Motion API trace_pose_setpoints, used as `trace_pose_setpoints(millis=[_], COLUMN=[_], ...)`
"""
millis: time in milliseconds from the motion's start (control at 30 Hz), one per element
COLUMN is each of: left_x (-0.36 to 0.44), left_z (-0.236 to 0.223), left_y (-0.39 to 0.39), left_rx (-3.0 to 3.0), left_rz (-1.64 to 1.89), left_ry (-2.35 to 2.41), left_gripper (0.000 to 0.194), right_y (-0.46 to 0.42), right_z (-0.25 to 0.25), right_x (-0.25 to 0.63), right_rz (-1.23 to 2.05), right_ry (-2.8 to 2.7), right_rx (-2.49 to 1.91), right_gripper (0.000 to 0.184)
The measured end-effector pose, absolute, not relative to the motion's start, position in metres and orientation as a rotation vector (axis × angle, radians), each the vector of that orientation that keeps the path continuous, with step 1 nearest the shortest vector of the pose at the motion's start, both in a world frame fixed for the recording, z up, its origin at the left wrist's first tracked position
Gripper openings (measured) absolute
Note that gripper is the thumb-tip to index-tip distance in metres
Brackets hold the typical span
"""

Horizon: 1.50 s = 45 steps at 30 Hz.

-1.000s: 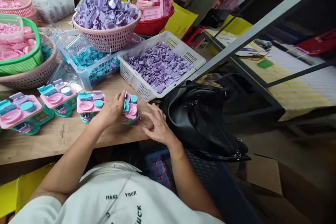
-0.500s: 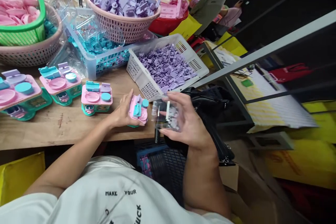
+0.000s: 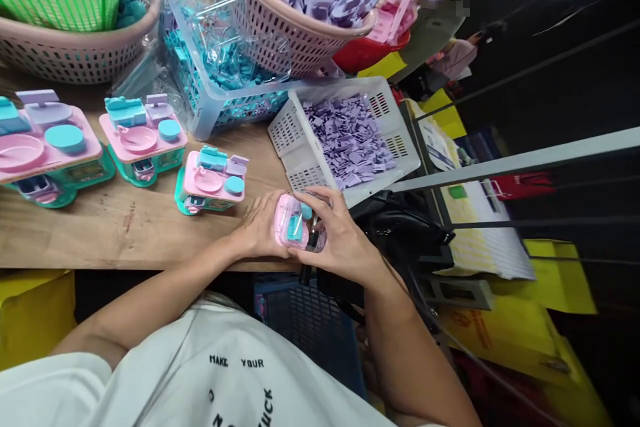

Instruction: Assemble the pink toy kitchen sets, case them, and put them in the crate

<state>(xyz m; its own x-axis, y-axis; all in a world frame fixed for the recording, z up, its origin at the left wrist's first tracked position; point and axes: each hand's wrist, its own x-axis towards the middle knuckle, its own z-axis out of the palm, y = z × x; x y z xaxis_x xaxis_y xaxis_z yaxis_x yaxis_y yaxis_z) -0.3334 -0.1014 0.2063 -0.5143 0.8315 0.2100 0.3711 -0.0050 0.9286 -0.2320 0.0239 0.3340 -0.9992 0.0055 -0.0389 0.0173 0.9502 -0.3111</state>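
Near the table's front edge, my left hand (image 3: 261,225) is closed around the left side of a small toy kitchen (image 3: 283,221) with a pink top and turquoise parts. From the right, my right hand (image 3: 340,233) grips a clear plastic cover (image 3: 316,240) by its edges. The cover meets the toy's top and partly overlaps it; how far it is seated I cannot tell. To the left stands another toy kitchen (image 3: 215,180) with a pink sink, a turquoise disc and a lilac piece. Two more like it line up farther left.
Behind the hands, a white crate (image 3: 300,140) holds small lilac parts. A clear bin (image 3: 205,117) of turquoise parts, a pink basket (image 3: 280,20) of lilac parts and a green basket (image 3: 65,3) fill the back. A black bag (image 3: 405,233) lies at right.
My right hand has brought the clear cover leftward onto the toy kitchen held by my left hand. The camera view has shifted, so the table things appear farther right.
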Motion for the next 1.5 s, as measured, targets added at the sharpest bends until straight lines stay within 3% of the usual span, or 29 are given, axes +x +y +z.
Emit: trace_pose_setpoints(millis=[400, 1100, 1500], left_x=[-0.331, -0.328, -0.327], left_z=[0.209, 0.196, 0.198], left_y=[-0.101, -0.097, -0.098], left_rx=[1.234, 1.221, 1.230], left_rz=[1.488, 1.716, 1.665], left_ry=[1.907, 1.796, 1.827], left_gripper=[0.110, 0.106, 0.110], right_y=[0.026, 0.033, 0.024], right_z=[0.328, 0.341, 0.345], right_x=[-0.232, -0.249, -0.252], right_rz=[-0.612, -0.542, -0.433], right_ry=[3.086, 2.928, 2.915], right_rx=[-0.057, -0.100, -0.087], right_gripper=[0.080, 0.083, 0.085])
